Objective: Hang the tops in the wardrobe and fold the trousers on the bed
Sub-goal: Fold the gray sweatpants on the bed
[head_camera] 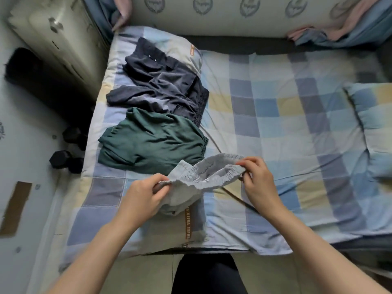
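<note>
Folding step in hand: my left hand (146,193) and right hand (255,179) each pinch the grey trousers' (203,175) waistband, stretched between them over the bed (275,124); next, I judge, lay them flat.

bare checked sheet (275,124) right, green trousers (152,143) crowding left

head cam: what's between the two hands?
The grey trousers' elastic waistband spans from the left hand to the right hand, each pinching one end, above the checked bedsheet. Head view.
</note>
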The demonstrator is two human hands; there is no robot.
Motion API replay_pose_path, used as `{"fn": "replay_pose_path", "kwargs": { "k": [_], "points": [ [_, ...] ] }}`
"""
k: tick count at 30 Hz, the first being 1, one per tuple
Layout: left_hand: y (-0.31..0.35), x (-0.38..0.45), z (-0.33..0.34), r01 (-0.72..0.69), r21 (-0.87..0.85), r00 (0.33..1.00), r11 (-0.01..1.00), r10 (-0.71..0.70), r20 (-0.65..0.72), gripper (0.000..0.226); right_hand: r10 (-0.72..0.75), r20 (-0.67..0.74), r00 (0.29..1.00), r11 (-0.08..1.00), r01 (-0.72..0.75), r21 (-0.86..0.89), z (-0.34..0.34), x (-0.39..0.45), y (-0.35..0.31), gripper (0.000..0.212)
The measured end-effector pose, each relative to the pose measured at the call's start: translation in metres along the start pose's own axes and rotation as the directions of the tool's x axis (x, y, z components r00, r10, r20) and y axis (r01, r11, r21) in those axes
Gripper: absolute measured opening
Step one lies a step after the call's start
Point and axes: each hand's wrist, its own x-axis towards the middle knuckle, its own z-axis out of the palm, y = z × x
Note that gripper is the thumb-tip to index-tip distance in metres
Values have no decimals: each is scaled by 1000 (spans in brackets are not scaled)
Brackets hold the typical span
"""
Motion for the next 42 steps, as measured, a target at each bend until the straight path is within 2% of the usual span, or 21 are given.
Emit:
{"fn": "replay_pose_path", "kwargs": {
  "k": [2,5,8,10,12,14,16,18,20,21,24,27,29,30,32,33,35,36,38,40,42],
  "points": [
    [35,-9,-8,-8,-113,999,994,4,-32,6,39,-102,994,999,-35,41,-21,-13,-17,35],
    [86,-19,-13,-29,-293,999,956,41,35,14,78,-157,985,978,-45,202,-50,-28,-44,41],
    [134,-22,-15,-67,-345,953,936,163,256,27,106,-97,990,881,-48,470,-85,-45,-68,47],
    [153,-20,-13,-90,-265,915,960,185,360,38,116,1,993,751,-89,654,-107,-54,-78,47],
    [168,-13,-11,-164,-206,930,965,221,294,38,94,89,992,653,-129,746,-130,-62,-84,37],
    [184,-4,-8,-209,-209,960,955,241,142,23,50,154,987,568,-155,808,-151,-70,-88,27],
    [206,6,-9,-305,-185,949,934,315,27,17,-21,201,979,506,-163,847,-169,-77,-86,25],
    [221,15,-7,-391,-178,903,903,414,119,33,-82,208,975,485,-143,863,-184,-81,-81,26],
    [244,20,5,-347,-272,855,897,422,302,31,-114,186,976,470,-112,876,-205,-82,-68,24],
    [255,20,11,-298,-317,848,900,402,344,27,-105,172,979,456,-106,884,-213,-81,-63,22],
    [295,21,40,-218,-409,914,886,332,233,22,20,90,996,479,-89,874,-246,-76,-32,28],
    [340,24,56,-207,-501,968,840,251,21,14,-5,63,998,672,-44,739,-280,-78,8,37],
    [375,24,66,-212,-501,975,839,213,-56,19,-11,113,993,836,-53,547,-293,-81,39,45],
    [394,23,75,-212,-491,977,845,201,-74,20,5,87,996,903,-42,427,-297,-85,57,48],
    [422,23,91,-205,-455,979,866,175,-109,20,9,-154,988,971,28,239,-294,-95,80,41],
    [437,23,102,-192,-433,980,881,152,-127,20,-25,-286,958,975,87,206,-298,-100,92,35],
    [456,21,112,-183,-414,979,891,129,-156,20,-156,-370,916,957,233,173,-298,-112,105,25],
    [466,20,118,-181,-408,979,895,124,-162,20,-251,-311,917,943,304,134,-299,-114,116,19],
    [480,19,121,-186,-394,977,900,126,-172,20,-403,-60,913,915,402,-18,-295,-112,137,12],
    [488,20,117,-202,-387,972,900,134,-195,21,-457,160,875,848,482,-219,-288,-103,163,24],
    [487,26,106,-202,-377,961,904,109,-254,21,-470,293,833,690,553,-466,-285,-93,195,36]
  ]
}}
